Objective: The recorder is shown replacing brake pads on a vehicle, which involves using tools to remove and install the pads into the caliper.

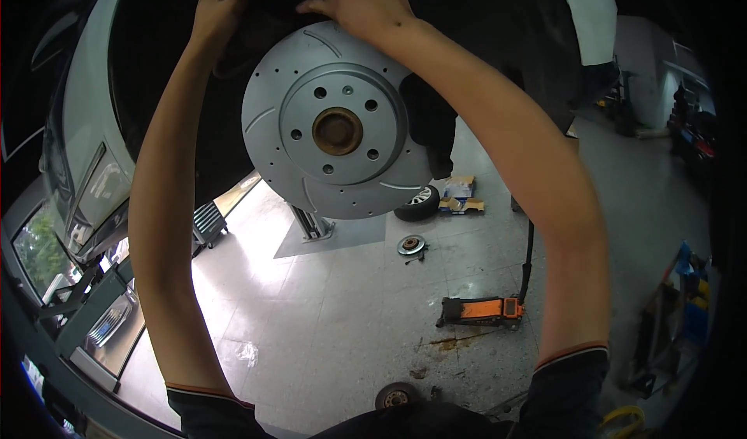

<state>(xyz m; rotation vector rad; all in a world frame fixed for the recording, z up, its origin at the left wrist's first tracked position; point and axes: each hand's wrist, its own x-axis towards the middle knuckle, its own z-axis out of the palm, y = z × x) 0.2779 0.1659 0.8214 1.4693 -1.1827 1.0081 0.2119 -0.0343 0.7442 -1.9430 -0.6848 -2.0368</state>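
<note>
A silver drilled, slotted brake disc (276, 151) with a rusty centre hub (337, 131) hangs in a car's wheel well (156, 42). The dark caliper (426, 132) sits at its right side. My left hand (224, 2) reaches into the dark space above and left of the disc, its fingertips hidden by shadow and the frame edge. My right hand (358, 3) is just above the disc, its thumb stretched leftward, apart from the other fingers, which run out at the top edge. What either hand touches is too dark to make out.
The raised car's pale body (85, 151) is at left. On the floor are a lift post (310, 225), a wheel (416, 206), cardboard packaging (461, 204), a loose disc (410, 244), an orange jack (478, 311) and a rusty round part (397, 398). Equipment (673, 322) stands at right.
</note>
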